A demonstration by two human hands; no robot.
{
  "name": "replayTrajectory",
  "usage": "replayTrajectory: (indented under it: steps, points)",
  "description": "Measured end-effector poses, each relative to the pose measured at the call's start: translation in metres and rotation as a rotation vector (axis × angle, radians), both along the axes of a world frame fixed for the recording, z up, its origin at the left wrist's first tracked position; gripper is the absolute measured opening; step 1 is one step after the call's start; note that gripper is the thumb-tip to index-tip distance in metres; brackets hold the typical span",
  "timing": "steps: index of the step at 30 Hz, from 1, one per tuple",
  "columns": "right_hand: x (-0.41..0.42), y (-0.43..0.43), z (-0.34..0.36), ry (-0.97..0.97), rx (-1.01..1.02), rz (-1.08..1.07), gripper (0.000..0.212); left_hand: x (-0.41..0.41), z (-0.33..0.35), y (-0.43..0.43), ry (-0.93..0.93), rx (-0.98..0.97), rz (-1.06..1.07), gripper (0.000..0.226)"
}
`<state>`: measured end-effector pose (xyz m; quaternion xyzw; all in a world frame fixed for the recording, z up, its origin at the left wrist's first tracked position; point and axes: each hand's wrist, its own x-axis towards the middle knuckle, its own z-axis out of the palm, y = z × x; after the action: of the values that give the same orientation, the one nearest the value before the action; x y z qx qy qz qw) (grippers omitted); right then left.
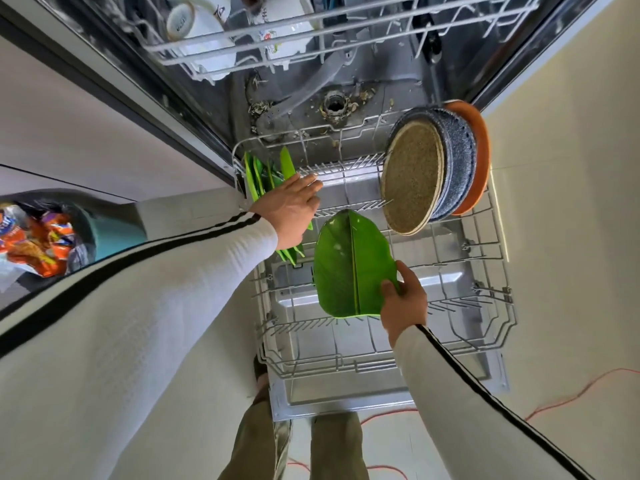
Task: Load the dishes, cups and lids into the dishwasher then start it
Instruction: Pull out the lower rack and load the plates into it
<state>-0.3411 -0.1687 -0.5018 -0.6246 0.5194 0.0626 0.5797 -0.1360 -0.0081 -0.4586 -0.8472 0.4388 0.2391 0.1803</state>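
- Pale tiled floor (571, 237) around an open steel-lined dishwasher (391, 88). Its door is dropped flat and the white wire lower rack (346, 367) is pulled out over it.
- Upper rack (311, 32) sits at top of view, with white ceramic mugs (194, 26) in its left part.
- Tub bottom: food scraps lie around the drain (334, 105).
- Right hand (405, 306) holds a glossy green leaf-shaped plate (346, 265) by its near right edge. Thumb is on the top face and the fingers are curled under, pinching the rim.
- That plate is over the middle of the lower rack, face up and tilted. Can't tell if its far end touches the tines.
- Left hand (291, 206) is at the rack's left side. Its fingers are nearly straight and close together, laid on a row of standing green leaf plates (258, 174). The thumb is hidden.
- Those standing plates are on edge in the left tines.
- Far right corner of the rack holds round plates on edge, stacked close: tan speckled round plate (412, 178) in front, blue-grey speckled plates (457, 161) behind it, orange plate (479, 133) last.
- Left of the dishwasher: teal bin (114, 233) with orange wrappers (41, 244) in it.
- Thin red cable (571, 396) runs across the floor at right.
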Motion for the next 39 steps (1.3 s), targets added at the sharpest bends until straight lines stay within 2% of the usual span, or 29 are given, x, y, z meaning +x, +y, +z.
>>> replayTrajectory:
  steps: [3,4,5,6,8,9,10,11,12,14,17,19,20,22,25,27,29,32,34,35,36,39]
  points:
    - [0.002,-0.005,0.015,-0.049,0.053,-0.083,0.04,-0.023,0.005,0.01,-0.059,-0.344,0.121,0.057]
    - [0.003,-0.007,0.018,-0.054,0.094,-0.122,0.039,-0.035,0.006,0.011,-0.045,-0.472,0.253,0.051]
    - [0.004,-0.008,0.021,-0.05,0.143,-0.161,0.038,-0.047,0.009,0.008,0.004,-0.606,0.487,0.041]
    - [0.006,-0.008,0.023,-0.049,0.194,-0.194,0.037,-0.058,0.015,0.003,0.12,-0.713,0.809,0.034]
    - [0.009,-0.006,0.026,-0.051,0.255,-0.203,0.038,-0.074,0.028,-0.01,0.567,-0.784,1.503,0.047]
    - [0.012,-0.004,0.029,-0.053,0.257,-0.184,0.038,-0.08,0.031,-0.014,0.772,-0.791,1.753,0.054]
    - [0.015,-0.001,0.031,-0.061,0.253,-0.157,0.039,-0.084,0.034,-0.017,0.885,-0.783,1.866,0.053]
    - [0.018,0.0,0.033,-0.072,0.248,-0.126,0.039,-0.086,0.037,-0.019,0.916,-0.778,1.884,0.045]
    - [0.021,0.001,0.035,-0.081,0.232,-0.088,0.037,-0.088,0.038,-0.021,0.87,-0.786,1.861,0.031]
    - [0.026,0.003,0.04,-0.073,0.093,0.076,0.032,-0.088,0.044,-0.024,0.681,-0.778,1.775,0.011]
    - [0.018,0.006,0.051,-0.075,-0.367,0.575,0.063,-0.08,0.049,-0.032,0.514,-0.815,1.704,0.017]
    - [0.01,0.007,0.059,-0.212,-0.627,0.856,0.063,-0.073,0.054,-0.04,0.416,-0.812,1.612,0.021]
    - [0.01,0.008,0.063,-0.26,-0.674,0.936,0.062,-0.071,0.055,-0.043,0.362,-0.772,1.511,0.02]
    - [0.017,0.009,0.07,-0.282,-0.696,0.992,0.06,-0.068,0.056,-0.048,0.289,-0.709,1.384,0.017]
    - [0.037,0.009,0.074,-0.312,-0.826,1.099,0.041,-0.062,0.053,-0.052,0.276,-0.729,1.382,0.018]
    - [0.05,0.009,0.073,-0.266,-0.893,1.115,0.023,-0.06,0.052,-0.052,0.33,-0.836,1.384,0.027]
    - [0.062,0.01,0.074,-0.192,-0.855,1.041,0.014,-0.063,0.055,-0.048,0.32,-0.994,1.385,0.038]
    - [0.077,0.013,0.073,-0.141,-0.74,0.952,0.017,-0.076,0.045,-0.017,0.026,-1.034,1.431,0.04]
    - [0.084,0.015,0.068,-0.107,-0.674,0.918,0.02,-0.087,0.027,0.017,-0.146,-0.898,1.316,0.041]
    - [0.088,0.015,0.064,-0.087,-0.648,0.906,0.021,-0.093,0.015,0.034,-0.187,-0.759,1.223,0.045]
    - [0.091,0.016,0.058,-0.068,-0.628,0.897,0.023,-0.098,0.005,0.049,-0.185,-0.592,1.125,0.053]
    - [0.101,0.018,0.041,-0.051,-0.552,0.877,0.025,-0.109,-0.017,0.083,0.011,-0.172,0.901,0.08]
